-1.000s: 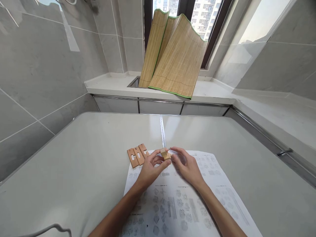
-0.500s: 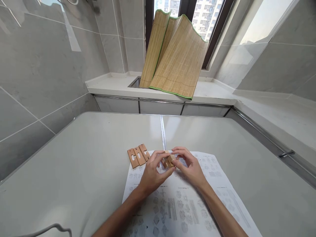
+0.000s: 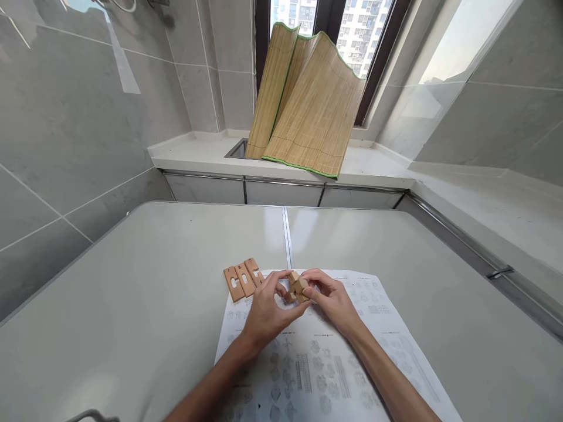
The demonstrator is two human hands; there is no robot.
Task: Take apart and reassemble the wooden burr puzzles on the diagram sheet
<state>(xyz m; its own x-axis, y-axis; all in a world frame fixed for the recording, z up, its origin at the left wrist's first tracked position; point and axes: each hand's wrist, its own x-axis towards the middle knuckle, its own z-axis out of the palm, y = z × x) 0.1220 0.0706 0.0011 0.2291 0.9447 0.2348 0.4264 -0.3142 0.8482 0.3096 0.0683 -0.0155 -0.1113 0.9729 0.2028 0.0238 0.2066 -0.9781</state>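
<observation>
A small light-brown wooden block puzzle [image 3: 296, 287], made of interlocked pieces, is held between both hands just above a printed sheet. My left hand [image 3: 270, 308] grips it from the left, thumb at its lower edge and fingers curled around its far side. On the right side, my right hand [image 3: 331, 298] pinches it between thumb and fingers. To the left lie flat wooden pieces with cut-out slots: one piece [image 3: 233, 283] marked 1, another [image 3: 244, 279] marked 2, and a third [image 3: 254, 273] partly behind my left hand.
The printed sheet [image 3: 308, 375] with small diagrams lies under my forearms on a pale table [image 3: 145, 305]. A grey cable [image 3: 92, 415] shows at the lower left. Beyond the table, a bamboo mat [image 3: 314, 111] leans by the window on a white ledge [image 3: 197, 155].
The block puzzle has been turned in my hands, and more of its pieces show now. My right fingers have drawn lower along its side. The whole view has shifted slightly.
</observation>
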